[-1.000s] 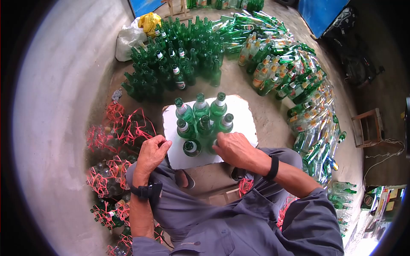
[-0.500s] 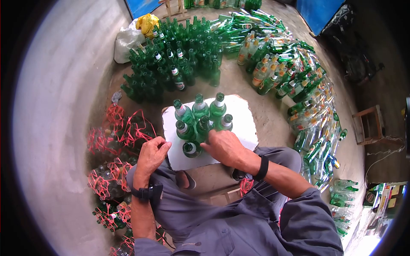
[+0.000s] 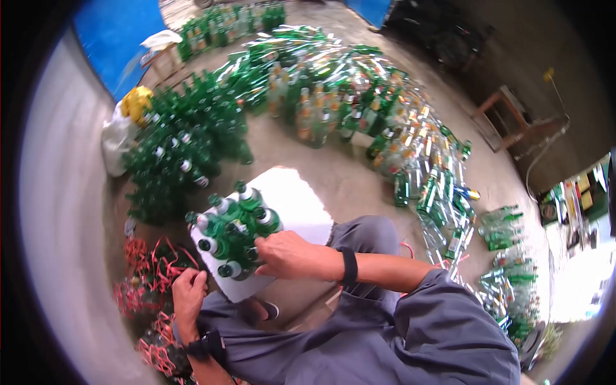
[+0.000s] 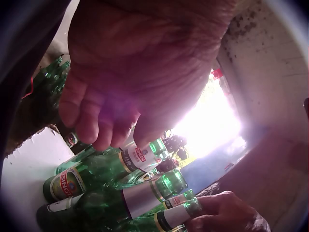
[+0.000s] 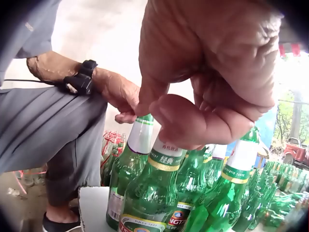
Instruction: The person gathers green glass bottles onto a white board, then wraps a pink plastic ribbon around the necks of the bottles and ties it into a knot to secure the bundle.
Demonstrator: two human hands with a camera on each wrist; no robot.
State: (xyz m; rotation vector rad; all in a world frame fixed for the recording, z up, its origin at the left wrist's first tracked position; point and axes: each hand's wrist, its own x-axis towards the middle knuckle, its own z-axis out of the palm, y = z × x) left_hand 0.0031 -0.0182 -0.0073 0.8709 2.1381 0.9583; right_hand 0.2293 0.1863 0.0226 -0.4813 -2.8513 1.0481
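Several green beer bottles (image 3: 247,199) with white neck labels stand close together on a white board (image 3: 298,205) before the person. My right hand (image 3: 289,255) is at the near right of this group. In the right wrist view its thumb and curled fingers pinch the top of a green beer bottle (image 5: 149,193), and the mouth is hidden behind them. The left hand (image 3: 189,292) hovers beside the board's left edge, its fingers loosely bent around nothing. In the left wrist view its palm (image 4: 149,63) hangs above the labelled bottles.
Many upright green bottles (image 3: 186,141) stand beyond the board at left. A long heap of lying bottles (image 3: 410,147) curves along the right. Bundles with red string (image 3: 138,256) lie by the left wall. A wooden stool (image 3: 504,119) is at far right.
The head view has turned right, so the board and bottles appear farther left and tilted. The right hand has shifted left over the near bottles; the left hand stays beside the board.
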